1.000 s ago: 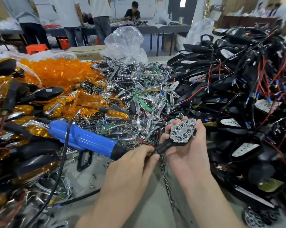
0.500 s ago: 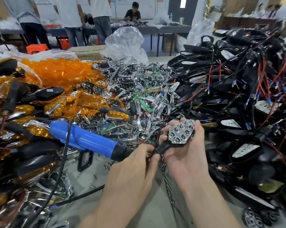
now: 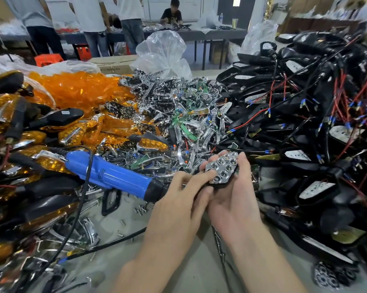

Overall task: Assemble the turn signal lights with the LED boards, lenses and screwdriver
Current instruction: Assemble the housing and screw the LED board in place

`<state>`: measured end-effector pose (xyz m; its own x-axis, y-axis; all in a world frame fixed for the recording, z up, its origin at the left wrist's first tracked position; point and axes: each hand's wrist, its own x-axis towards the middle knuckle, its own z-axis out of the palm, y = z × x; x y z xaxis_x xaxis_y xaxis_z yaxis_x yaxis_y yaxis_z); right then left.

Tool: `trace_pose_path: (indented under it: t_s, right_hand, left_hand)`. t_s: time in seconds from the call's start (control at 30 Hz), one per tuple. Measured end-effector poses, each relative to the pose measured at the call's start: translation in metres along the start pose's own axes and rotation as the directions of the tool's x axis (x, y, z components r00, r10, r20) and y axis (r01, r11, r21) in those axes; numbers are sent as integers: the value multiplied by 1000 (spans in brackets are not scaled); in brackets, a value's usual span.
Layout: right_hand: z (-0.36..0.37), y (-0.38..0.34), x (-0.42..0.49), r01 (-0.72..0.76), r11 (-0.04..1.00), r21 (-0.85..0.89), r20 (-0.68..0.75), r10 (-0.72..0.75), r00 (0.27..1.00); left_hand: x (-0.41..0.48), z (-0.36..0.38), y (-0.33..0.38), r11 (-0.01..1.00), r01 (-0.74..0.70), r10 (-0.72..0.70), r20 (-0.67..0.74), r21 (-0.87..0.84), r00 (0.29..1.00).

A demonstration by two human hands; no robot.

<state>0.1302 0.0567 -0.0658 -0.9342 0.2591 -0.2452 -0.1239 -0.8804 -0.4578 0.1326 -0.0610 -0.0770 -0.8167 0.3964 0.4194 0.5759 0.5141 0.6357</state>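
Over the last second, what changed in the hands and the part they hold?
The left hand slid up so its fingers now press the chrome reflector in the housing that the right hand holds; the part tilted slightly. The right hand's hold, the blue screwdriver and the piles stayed put.
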Motion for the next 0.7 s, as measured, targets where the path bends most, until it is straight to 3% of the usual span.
trace_pose_path:
  t_s: [0.2,0.53,0.7]
  right_hand:
    - [1,1,0,-46,998,52,-18,47,999]
    - [7,-2,3,-73,996,51,-69,76,995]
    - [6,-4,3,-109,991,72,-44,112,993]
  left_hand:
    - [4,1,-7,992,17,-26,-71,-123,997]
    - [10,-1,-20,992,11,-20,-71,-128,997]
    - [10,0,-21,973,56,-66,-34,-224,997]
